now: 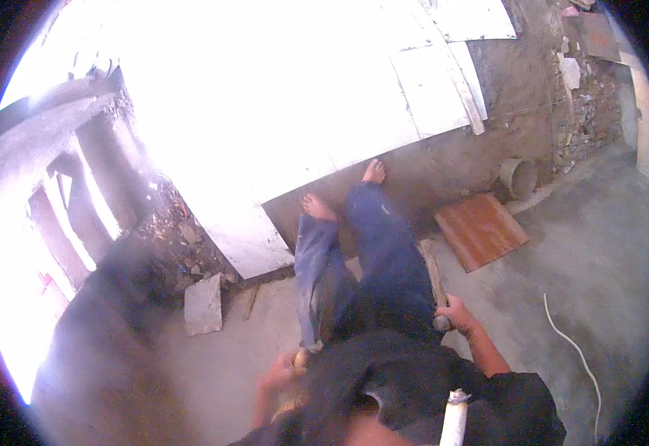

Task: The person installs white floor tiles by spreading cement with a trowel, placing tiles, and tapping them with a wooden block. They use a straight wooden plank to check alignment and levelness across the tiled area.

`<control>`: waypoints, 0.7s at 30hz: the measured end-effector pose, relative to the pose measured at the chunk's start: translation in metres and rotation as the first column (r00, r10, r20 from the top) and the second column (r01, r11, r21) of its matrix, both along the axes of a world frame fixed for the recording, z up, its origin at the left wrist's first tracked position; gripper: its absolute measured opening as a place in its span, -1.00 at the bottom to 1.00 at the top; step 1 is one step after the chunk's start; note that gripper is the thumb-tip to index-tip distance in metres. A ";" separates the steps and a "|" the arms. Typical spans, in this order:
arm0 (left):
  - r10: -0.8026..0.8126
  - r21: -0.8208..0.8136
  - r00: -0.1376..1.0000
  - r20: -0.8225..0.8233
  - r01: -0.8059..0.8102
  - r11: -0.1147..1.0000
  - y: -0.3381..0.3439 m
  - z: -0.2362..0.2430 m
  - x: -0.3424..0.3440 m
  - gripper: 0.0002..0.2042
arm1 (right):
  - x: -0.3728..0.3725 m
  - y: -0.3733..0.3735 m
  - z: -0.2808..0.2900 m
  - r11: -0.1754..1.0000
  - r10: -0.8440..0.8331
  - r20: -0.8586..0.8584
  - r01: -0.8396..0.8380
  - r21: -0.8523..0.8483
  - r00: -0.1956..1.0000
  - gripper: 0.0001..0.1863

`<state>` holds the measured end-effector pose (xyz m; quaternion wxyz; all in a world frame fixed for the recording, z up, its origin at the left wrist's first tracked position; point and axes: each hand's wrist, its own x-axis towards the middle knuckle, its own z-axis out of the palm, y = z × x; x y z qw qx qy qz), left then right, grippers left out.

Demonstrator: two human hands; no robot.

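Observation:
My right hand (456, 312) is closed around the near end of a long wooden handle (430, 269) that runs away from me along my right leg. Low by my left knee, my left hand (281, 369) is blurred, its fingers closed on a small yellowish thing (300, 360) whose kind I cannot tell. My legs in blue trousers (384, 253) stretch forward, with bare feet (318, 207) on the raw ground by the white slabs. A white stick-like thing (454, 420) pokes up at the lower edge.
Large white slabs (250, 238) lie ahead, overexposed. A reddish-brown tile (480, 230) and a grey round pot (518, 177) sit to the right. A grey stone piece (203, 303) lies to the left, a white cord (577, 357) on the concrete floor, and a rubble wall (577, 111) at the far right.

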<state>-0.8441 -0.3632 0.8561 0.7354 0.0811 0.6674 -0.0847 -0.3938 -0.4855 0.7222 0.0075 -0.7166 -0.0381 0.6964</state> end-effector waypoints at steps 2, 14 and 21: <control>-0.381 -0.092 0.921 -0.085 0.373 0.923 0.011 -0.013 0.013 -0.61 | 0.003 -0.003 -0.027 0.992 -0.120 0.035 0.118 0.034 0.992 -0.48; -0.394 0.511 0.918 -0.047 0.361 0.780 0.173 -0.392 0.156 -0.62 | 0.019 -0.018 -0.458 0.974 -0.209 0.673 0.089 0.209 0.709 -0.49; -0.196 0.531 0.968 0.154 0.087 0.843 0.152 -0.606 0.280 -0.65 | 0.027 -0.062 -0.662 0.986 -0.115 0.772 -0.024 0.166 0.625 -0.40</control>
